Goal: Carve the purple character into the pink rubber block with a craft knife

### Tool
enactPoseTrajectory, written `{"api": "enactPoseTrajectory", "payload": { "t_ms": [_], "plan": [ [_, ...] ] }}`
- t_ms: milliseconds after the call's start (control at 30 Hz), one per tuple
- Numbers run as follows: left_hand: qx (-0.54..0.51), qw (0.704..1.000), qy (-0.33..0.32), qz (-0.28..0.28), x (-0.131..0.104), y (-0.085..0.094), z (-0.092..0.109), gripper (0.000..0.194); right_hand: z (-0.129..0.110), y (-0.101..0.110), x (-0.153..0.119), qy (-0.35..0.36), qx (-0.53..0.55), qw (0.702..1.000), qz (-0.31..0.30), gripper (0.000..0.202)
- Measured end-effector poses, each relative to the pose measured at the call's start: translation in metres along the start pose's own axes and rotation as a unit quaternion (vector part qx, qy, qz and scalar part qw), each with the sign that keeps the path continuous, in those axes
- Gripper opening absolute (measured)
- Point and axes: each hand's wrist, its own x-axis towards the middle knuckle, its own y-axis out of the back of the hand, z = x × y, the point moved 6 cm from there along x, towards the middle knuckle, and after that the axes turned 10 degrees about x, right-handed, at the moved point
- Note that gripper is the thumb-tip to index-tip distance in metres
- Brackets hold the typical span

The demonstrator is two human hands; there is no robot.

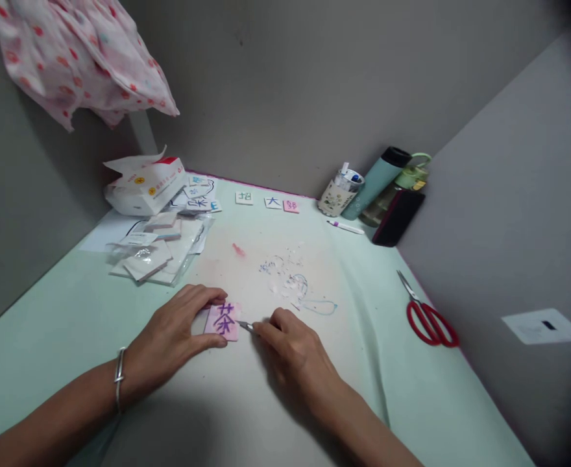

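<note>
A small pink square block (230, 329) with a purple written character lies flat on the table. My left hand (181, 327) grips it by its near and far edges, between thumb and fingers. In my right hand (290, 344) is a craft knife (244, 325), closed in a pencil-like grip. Its blade points left, and the tip is at the block's right edge; whether it touches I cannot tell. Crumbs and shavings (290, 283) are scattered beyond my right hand.
Red-handled scissors (429, 321) lie at right. A pen holder (335, 198), teal bottle (377, 183), dark phone (398, 218) and white marker (346, 227) are at back right. Marked blocks (244, 198) line the back. Bagged blanks (149, 259) and a white box (144, 188) stand left.
</note>
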Motion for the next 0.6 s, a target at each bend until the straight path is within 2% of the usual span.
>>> {"api": "enactPoseTrajectory", "payload": {
  "t_ms": [333, 600],
  "plan": [
    [0.004, 1.000, -0.008, 0.002, -0.0008, -0.0016, -0.0013, 0.040, -0.0024, -0.0066, 0.0026, 0.006, -0.031, 0.998, 0.047, 0.030],
    [0.000, 1.000, -0.014, 0.016, -0.0022, -0.0026, -0.0032, 0.040, -0.0032, -0.0059, -0.0002, -0.005, -0.040, 0.999, 0.035, 0.031]
  ]
}}
